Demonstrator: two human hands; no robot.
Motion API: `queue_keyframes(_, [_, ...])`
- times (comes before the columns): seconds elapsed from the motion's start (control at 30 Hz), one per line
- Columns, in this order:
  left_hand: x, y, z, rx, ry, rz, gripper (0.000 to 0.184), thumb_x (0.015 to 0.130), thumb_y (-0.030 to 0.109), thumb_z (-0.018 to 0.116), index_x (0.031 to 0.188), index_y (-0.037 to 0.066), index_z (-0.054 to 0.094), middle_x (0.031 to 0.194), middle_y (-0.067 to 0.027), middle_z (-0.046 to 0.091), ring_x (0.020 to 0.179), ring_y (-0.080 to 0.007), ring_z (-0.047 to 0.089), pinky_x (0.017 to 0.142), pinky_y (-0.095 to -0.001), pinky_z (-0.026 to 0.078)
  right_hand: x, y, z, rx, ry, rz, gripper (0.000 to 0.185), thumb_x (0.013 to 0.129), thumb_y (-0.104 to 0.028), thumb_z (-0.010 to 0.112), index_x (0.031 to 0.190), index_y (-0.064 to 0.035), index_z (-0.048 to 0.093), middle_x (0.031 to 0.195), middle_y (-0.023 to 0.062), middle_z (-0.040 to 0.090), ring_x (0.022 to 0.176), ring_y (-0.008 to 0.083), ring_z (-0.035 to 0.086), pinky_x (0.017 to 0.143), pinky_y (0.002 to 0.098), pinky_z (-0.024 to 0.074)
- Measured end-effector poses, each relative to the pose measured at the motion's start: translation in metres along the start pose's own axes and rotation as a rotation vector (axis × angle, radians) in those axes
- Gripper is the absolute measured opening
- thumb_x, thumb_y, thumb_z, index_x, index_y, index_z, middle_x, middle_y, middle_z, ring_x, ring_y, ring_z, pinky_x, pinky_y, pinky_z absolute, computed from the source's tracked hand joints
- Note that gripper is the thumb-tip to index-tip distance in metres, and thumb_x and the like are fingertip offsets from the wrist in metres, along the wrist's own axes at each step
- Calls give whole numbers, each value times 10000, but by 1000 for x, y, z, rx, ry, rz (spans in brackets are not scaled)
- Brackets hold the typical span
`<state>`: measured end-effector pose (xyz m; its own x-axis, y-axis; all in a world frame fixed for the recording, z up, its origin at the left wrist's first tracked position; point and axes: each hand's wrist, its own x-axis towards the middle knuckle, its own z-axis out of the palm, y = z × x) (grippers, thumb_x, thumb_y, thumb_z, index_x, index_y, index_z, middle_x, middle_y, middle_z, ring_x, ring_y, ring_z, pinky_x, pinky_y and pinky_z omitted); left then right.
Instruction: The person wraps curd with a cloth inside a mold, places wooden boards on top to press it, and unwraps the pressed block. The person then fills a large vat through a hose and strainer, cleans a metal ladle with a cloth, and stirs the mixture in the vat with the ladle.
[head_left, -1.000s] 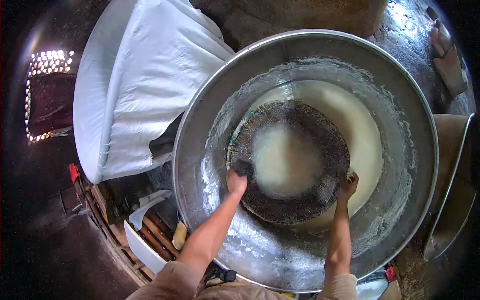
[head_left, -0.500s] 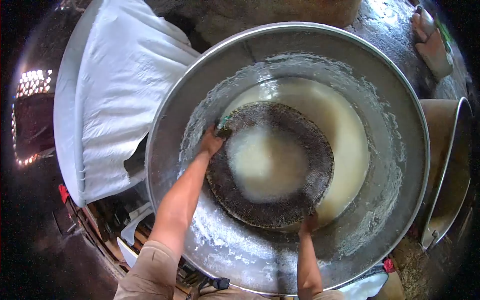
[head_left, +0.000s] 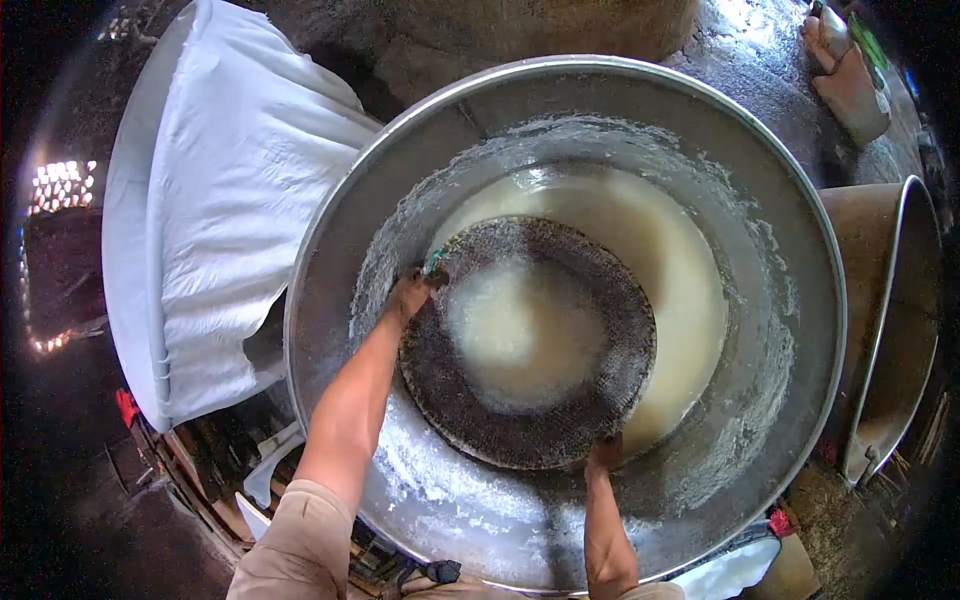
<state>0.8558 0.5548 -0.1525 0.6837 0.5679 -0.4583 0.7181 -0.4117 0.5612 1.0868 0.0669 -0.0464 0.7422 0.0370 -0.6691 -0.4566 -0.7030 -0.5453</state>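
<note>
A dark, round woven sieve (head_left: 430, 375) sits low inside a large metal vat (head_left: 775, 185), over pale, cloudy liquid (head_left: 695, 260). Whitish liquid also pools in the middle of the sieve. My left hand (head_left: 411, 291) is closed on the sieve's rim at its left side, beside a bit of green at the edge. On the near right part of the same rim, my right hand (head_left: 605, 453) has its grip, with the fingers mostly in shadow. White residue clings to the vat's inner wall above the liquid.
White cloth (head_left: 240, 190) hangs over a frame left of the vat. A second metal container (head_left: 880, 320) stands at the right. Someone's bare foot (head_left: 850, 95) shows at the upper right. Wooden pieces and a red item (head_left: 127, 407) lie at the lower left.
The view has shifted slightly, so the vat and sieve appear a little further left and lower. Both hands keep their places on the sieve's rim.
</note>
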Motion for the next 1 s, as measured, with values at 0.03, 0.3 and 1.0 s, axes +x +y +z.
queue_keyframes(0.03, [2,-15,11,-300,65,-27,273,841,112,453,1030,188,635,967,-36,669,1032,-187,570,1034,-384,314,3,7,0,3,1,-3,315,851,-226,542,1098,-32,553,1056,89,608,968,249,548,831,387,406])
queue_keyframes(0.3, [-15,71,-36,215,32,-147,331,777,93,554,1106,118,578,1050,-81,637,1016,-208,577,943,-373,378,34,53,-12,90,-116,-18,356,812,-79,567,1160,-43,499,1105,61,542,999,190,495,870,328,392])
queue_keyframes(1.0, [-133,201,-56,-414,275,-957,535,661,190,596,1152,-16,547,1178,-246,557,1113,-385,524,946,-385,394,83,-90,-100,-353,-16,-377,303,723,-57,509,997,22,613,894,222,650,847,331,628,772,373,467])
